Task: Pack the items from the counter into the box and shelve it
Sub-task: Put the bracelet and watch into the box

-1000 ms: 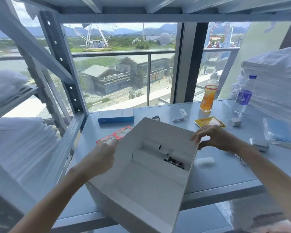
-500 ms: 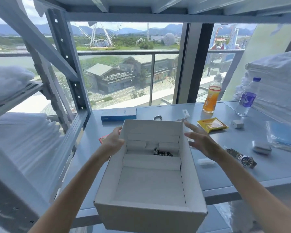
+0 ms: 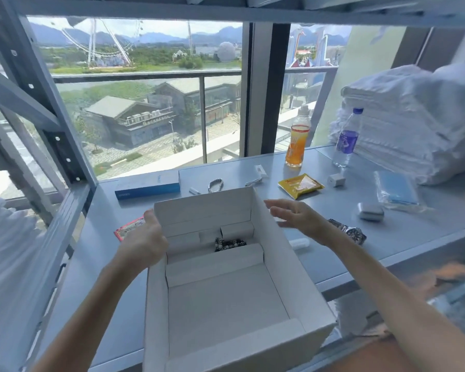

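An open white cardboard box (image 3: 156,304) stands on the grey counter (image 3: 403,237), overhanging its front edge. A dark beaded bracelet (image 3: 230,243) lies inside near the far wall. My left hand (image 3: 145,241) grips the box's left wall near the far corner. My right hand (image 3: 297,217) hovers just right of the box with fingers spread, touching nothing. Around the box lie a silver watch (image 3: 353,233), a yellow sachet (image 3: 300,185), a chain bracelet (image 3: 215,185), a blue flat box (image 3: 148,187), a red packet (image 3: 128,229) and a white capsule (image 3: 299,243).
An orange drink bottle (image 3: 296,142) and a water bottle (image 3: 347,140) stand at the back right. Folded white towels (image 3: 414,122) fill the right end. A blue packet in plastic (image 3: 396,190), a grey case (image 3: 371,211) and a small white cube (image 3: 336,180) lie nearby. Metal shelf uprights (image 3: 38,103) stand left.
The tilted box has been set down level on the counter. My right hand let go of its right wall and now hovers beside it. My left hand stays on the left wall.
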A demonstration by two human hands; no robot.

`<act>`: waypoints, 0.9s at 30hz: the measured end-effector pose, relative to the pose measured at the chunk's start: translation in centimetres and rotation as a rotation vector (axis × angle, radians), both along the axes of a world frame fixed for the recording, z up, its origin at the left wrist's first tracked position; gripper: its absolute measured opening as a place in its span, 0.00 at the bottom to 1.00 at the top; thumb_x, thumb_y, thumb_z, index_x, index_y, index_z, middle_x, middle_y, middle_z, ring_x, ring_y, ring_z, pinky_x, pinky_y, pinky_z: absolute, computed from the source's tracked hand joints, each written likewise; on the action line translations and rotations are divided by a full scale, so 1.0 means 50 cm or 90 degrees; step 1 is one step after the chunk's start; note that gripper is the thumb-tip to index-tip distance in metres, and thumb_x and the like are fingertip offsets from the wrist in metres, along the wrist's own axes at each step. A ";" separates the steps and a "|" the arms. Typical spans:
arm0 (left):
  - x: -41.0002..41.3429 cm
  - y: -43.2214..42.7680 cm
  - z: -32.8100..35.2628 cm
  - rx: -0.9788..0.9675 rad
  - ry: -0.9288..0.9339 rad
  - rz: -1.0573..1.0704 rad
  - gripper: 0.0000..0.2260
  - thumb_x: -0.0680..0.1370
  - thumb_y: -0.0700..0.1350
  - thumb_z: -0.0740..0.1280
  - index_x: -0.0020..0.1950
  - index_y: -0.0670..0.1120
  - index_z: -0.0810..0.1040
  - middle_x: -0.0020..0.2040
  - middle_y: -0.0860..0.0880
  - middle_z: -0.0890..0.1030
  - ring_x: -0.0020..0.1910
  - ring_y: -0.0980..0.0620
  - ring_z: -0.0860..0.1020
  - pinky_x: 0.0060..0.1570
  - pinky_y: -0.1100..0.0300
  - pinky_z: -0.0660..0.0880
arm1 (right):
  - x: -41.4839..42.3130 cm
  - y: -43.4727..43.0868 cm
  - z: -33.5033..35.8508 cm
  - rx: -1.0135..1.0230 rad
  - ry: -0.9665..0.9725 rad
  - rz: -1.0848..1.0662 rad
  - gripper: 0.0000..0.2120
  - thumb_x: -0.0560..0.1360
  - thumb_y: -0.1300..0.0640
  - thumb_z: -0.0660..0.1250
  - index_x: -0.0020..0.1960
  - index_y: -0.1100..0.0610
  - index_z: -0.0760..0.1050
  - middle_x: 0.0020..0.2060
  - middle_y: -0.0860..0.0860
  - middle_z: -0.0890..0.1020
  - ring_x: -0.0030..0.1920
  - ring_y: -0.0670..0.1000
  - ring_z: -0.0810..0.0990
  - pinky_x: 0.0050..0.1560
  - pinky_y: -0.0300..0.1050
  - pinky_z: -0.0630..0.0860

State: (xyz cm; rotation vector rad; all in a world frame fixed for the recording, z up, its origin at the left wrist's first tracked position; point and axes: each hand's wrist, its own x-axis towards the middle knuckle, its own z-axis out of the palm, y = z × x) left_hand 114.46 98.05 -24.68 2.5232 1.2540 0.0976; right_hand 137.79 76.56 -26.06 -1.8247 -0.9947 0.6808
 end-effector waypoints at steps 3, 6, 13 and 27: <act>-0.003 -0.002 0.001 0.049 0.035 0.020 0.14 0.76 0.36 0.55 0.60 0.38 0.57 0.45 0.39 0.76 0.41 0.41 0.71 0.41 0.54 0.67 | 0.045 -0.053 -0.033 -0.185 -0.311 -0.021 0.15 0.76 0.59 0.66 0.62 0.57 0.76 0.58 0.56 0.79 0.59 0.52 0.77 0.62 0.45 0.71; 0.002 -0.008 0.004 0.068 0.080 0.048 0.12 0.76 0.37 0.56 0.58 0.38 0.59 0.46 0.40 0.76 0.46 0.39 0.73 0.42 0.53 0.68 | 0.080 -0.087 -0.073 -0.376 -0.439 0.040 0.18 0.76 0.57 0.65 0.65 0.53 0.73 0.63 0.52 0.75 0.64 0.52 0.72 0.66 0.43 0.63; -0.022 -0.029 0.017 0.129 0.070 0.084 0.10 0.76 0.42 0.58 0.57 0.42 0.66 0.56 0.40 0.76 0.46 0.42 0.71 0.43 0.55 0.67 | 0.194 -0.152 -0.097 -0.510 -0.580 -0.174 0.19 0.74 0.56 0.63 0.64 0.46 0.71 0.62 0.49 0.74 0.63 0.55 0.70 0.61 0.49 0.71; -0.045 -0.060 -0.017 0.142 0.029 0.096 0.19 0.75 0.39 0.55 0.66 0.41 0.56 0.48 0.43 0.77 0.41 0.42 0.71 0.40 0.55 0.67 | 0.178 -0.039 0.033 -0.070 -0.210 -0.135 0.20 0.64 0.69 0.75 0.54 0.60 0.78 0.41 0.54 0.81 0.42 0.55 0.81 0.48 0.48 0.77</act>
